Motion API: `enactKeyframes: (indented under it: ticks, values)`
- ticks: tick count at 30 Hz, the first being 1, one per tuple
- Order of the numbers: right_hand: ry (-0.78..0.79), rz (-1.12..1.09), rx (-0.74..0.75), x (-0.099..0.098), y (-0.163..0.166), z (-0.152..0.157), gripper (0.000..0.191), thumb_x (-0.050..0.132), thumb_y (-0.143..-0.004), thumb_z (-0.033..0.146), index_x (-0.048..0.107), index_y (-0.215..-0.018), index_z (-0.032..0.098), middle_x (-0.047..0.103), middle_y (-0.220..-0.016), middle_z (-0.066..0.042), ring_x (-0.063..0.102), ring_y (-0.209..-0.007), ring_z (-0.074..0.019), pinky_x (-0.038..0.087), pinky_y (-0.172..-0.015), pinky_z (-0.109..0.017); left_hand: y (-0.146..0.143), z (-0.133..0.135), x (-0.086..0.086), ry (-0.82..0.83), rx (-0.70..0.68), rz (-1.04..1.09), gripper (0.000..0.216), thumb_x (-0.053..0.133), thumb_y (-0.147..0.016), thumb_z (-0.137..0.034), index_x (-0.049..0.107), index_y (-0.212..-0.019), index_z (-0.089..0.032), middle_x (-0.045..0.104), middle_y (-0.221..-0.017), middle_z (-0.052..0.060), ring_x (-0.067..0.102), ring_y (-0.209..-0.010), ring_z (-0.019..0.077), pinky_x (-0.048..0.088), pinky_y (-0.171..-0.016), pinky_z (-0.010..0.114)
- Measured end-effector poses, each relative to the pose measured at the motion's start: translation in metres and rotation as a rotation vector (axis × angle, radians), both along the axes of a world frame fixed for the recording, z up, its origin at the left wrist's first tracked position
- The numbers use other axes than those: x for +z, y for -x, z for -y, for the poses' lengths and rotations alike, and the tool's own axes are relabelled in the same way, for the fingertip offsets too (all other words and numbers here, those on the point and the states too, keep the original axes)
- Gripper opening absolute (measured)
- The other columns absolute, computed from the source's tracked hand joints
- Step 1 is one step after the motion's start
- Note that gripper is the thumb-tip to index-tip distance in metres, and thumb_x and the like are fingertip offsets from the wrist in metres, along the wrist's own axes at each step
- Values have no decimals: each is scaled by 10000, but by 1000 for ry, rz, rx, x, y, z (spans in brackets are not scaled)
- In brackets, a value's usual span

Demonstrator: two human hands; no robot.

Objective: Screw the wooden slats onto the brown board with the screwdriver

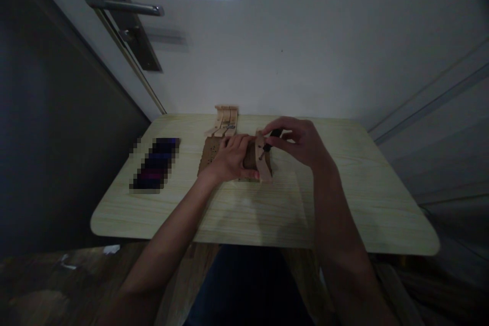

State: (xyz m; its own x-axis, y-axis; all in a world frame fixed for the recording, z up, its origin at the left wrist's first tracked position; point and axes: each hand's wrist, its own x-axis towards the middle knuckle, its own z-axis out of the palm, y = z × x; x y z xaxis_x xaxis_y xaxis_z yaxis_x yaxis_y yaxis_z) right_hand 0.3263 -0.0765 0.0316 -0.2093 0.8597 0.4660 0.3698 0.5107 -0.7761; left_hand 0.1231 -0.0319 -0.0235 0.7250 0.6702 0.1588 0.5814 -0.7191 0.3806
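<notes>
On the table lies a brown cardboard box-like piece (209, 153) with small dark marks and a notched left edge. My left hand (232, 159) presses over it, thumb low against a pale, curved wooden-looking strip (263, 165) at the right end. In my right hand (300, 140) a small black-handled tool, like a screwdriver (275, 135), is pinched between thumb and fingers. Its thin shaft slants down and left to the strip; whether it enters a hole I cannot tell. My left hand hides much of the brown piece.
Behind the brown piece, a pale flat piece with slots (227, 119) leans up near the door, small dark bits on it. A pixelated dark object (156, 165) lies on the left of the wood-grain table (362, 188). A door handle (126, 6) juts out beyond.
</notes>
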Motion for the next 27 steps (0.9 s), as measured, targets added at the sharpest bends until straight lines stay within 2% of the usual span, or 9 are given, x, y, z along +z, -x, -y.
enactKeyframes:
  ticks: [5, 8, 11, 14, 17, 21, 27]
  values:
    - [31, -111, 102, -5, -7, -5, 282, 661, -843, 401, 737, -1070, 251, 727, -985, -43, 583, -647, -74, 424, -460, -170, -1, 1, 1, -3, 12, -10, 972, 678, -652, -709, 344, -1382, -161, 440, -1400, 185, 373, -1323, 375, 218, -1090, 558]
    - [63, -132, 125, -9, -7, -6, 290, 642, -861, 377, 722, -1113, 261, 738, -924, -30, 560, -592, -63, 445, -462, -174, -1, 1, 2, 3, 19, -18, 978, 678, -653, -709, 338, -1384, -156, 433, -1399, 193, 361, -1330, 384, 217, -1088, 565]
    - [60, -157, 55, -9, -5, -6, 244, 666, -835, 370, 751, -1010, 222, 736, -870, -34, 580, -608, -80, 451, -463, -185, -1, 1, 2, 0, 13, -14, 959, 670, -664, -706, 336, -1384, -168, 437, -1390, 185, 364, -1323, 386, 216, -1087, 568]
    - [37, -149, -39, -8, 0, -6, 234, 744, -754, 386, 743, -883, 190, 701, -781, -21, 583, -619, -91, 439, -465, -186, -1, 1, 0, -10, 6, -7, 944, 667, -672, -701, 336, -1384, -178, 446, -1380, 179, 370, -1317, 381, 211, -1092, 561]
    - [-2, -122, -120, -9, 4, -7, 278, 810, -665, 411, 665, -752, 190, 610, -667, 22, 548, -598, -86, 417, -455, -178, -1, 0, -2, -16, 16, -4, 963, 672, -660, -705, 328, -1391, -182, 436, -1397, 183, 365, -1322, 387, 206, -1096, 564]
    - [-45, -136, -181, -12, 8, -9, 362, 816, -654, 415, 521, -672, 207, 500, -620, 57, 455, -538, -65, 376, -414, -165, -2, -1, -4, -14, 22, -13, 1021, 687, -627, -723, 312, -1403, -174, 416, -1424, 192, 346, -1340, 396, 200, -1102, 566]
    - [-14, -104, -69, -9, 9, -6, 274, 759, -734, 403, 639, -898, 218, 643, -858, 8, 561, -648, -81, 415, -467, -172, -2, 0, -3, -18, 29, -13, 996, 659, -662, -722, 312, -1405, -157, 412, -1429, 197, 345, -1341, 396, 197, -1103, 573]
